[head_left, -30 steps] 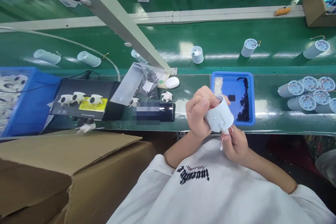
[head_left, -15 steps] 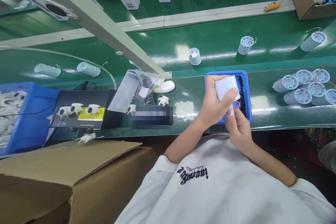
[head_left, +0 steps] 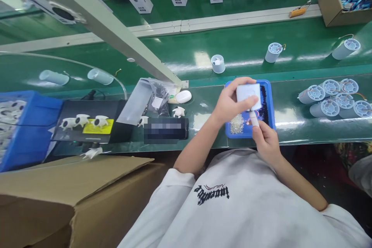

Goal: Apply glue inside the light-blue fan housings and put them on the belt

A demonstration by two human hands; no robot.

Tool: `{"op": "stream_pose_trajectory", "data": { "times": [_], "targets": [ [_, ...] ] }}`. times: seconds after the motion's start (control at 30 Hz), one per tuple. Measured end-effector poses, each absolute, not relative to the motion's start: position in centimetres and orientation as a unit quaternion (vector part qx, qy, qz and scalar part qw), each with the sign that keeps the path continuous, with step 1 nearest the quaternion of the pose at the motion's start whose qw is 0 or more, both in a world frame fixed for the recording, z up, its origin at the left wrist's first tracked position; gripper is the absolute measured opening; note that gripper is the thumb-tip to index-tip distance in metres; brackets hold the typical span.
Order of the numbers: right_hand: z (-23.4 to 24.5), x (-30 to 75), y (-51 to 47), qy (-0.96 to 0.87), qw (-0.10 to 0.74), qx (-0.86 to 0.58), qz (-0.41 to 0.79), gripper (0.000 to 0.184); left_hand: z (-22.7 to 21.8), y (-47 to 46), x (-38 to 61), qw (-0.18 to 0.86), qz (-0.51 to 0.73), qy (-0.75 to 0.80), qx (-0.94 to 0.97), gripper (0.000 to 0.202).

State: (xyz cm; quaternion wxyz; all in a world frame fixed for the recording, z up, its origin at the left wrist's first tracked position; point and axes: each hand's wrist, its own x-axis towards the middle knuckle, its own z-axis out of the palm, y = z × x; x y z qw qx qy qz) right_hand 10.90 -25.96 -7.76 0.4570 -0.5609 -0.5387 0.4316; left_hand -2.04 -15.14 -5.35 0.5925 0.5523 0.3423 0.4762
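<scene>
My left hand grips a pale blue-white plastic cylinder housing and holds it over the blue tray. My right hand is below it, fingers pinched on a small white stub with thin red wires that sticks out of the housing's underside. The tray holds a pile of tiny silver screws at its near left and a strip of tiny black parts on its right.
Several finished cylinders with grilles lie right of the tray. More cylinders stand on the green conveyor behind. White fan blades, a black device, a blue bin and a cardboard box are at the left.
Both hands moved away from my chest and out over the blue tray with the housing. The housing turned so its flat side faces me.
</scene>
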Motion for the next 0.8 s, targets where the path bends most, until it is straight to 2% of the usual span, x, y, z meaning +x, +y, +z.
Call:
{"op": "stream_pose_trajectory", "data": {
  "times": [0.17, 0.37, 0.43, 0.53, 0.6, 0.73, 0.8],
  "targets": [
    [-9.0, 12.6, -25.2, -0.491, 0.496, -0.615, 0.367, 0.028, -5.7, -8.5, -2.4, 0.432, 0.425, 0.427, 0.671, 0.041],
    [-9.5, 12.6, -24.2, -0.477, 0.514, -0.635, 0.324, 0.016, -6.7, -2.2, 0.5, 0.274, 0.225, 0.541, 0.763, 0.05],
    [-9.5, 12.3, -23.9, -0.487, 0.523, -0.636, 0.29, 0.018, -6.9, -1.4, 1.4, 0.249, 0.158, 0.561, 0.774, 0.05],
    [-9.9, 12.3, -23.4, -0.512, 0.54, -0.616, 0.259, 0.019, -7.0, -0.9, 2.1, 0.267, 0.097, 0.562, 0.777, 0.053],
    [-10.2, 12.4, -23.1, -0.519, 0.542, -0.599, 0.278, 0.019, -7.2, -0.5, 1.7, 0.276, 0.109, 0.567, 0.769, 0.05],
    [-10.5, 12.7, -22.8, -0.505, 0.533, -0.59, 0.337, 0.021, -8.5, 0.8, -0.9, 0.223, 0.221, 0.607, 0.731, 0.039],
    [-10.5, 12.7, -22.7, -0.502, 0.528, -0.592, 0.344, 0.022, -9.3, 1.3, -2.6, 0.219, 0.217, 0.631, 0.712, 0.034]
  ]
}}
